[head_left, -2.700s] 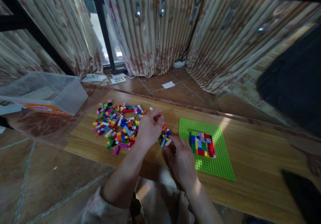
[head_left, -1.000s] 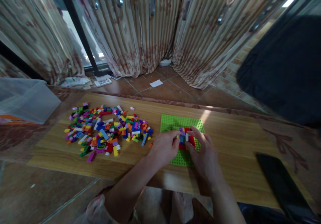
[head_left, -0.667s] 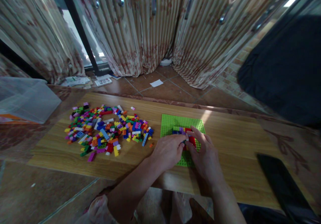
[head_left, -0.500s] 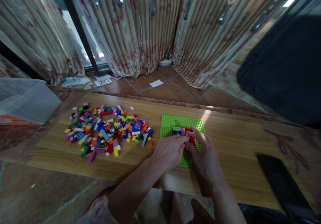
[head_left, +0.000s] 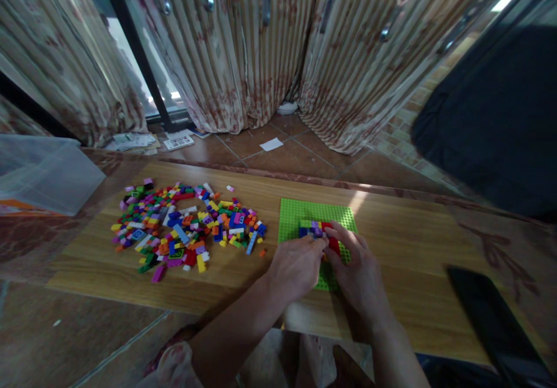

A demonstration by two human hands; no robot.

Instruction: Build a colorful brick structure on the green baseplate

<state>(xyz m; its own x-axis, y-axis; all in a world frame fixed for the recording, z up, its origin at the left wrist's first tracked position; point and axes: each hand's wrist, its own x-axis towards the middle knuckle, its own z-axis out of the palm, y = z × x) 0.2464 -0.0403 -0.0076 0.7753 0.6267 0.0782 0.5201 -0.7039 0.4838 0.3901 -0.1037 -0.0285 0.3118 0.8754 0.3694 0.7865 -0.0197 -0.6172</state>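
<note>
A green studded baseplate [head_left: 289, 214] lies on the wooden table, with a low cluster of coloured building bricks [head_left: 308, 229] built on it in blue, purple, yellow, green and red. My left hand [head_left: 296, 265] reaches over the plate's near left part, its fingers closed together at the cluster's near side. From the right, my right hand [head_left: 357, 263] curls thumb and fingers around the red end of the cluster. The fingertips of both hands meet there, and they hide the small brick or bricks between them.
A wide heap of loose bricks [head_left: 191, 222] covers the table's left part. Beyond it stands a clear plastic bin [head_left: 52, 173]. A dark phone-like slab [head_left: 491, 312] lies at the near right. Striped curtains [head_left: 243, 57] hang behind the table [head_left: 413, 249].
My left hand has shifted slightly right and down, showing more of the blue bricks. The right hand's index finger has moved slightly toward the left hand; the cluster looks the same.
</note>
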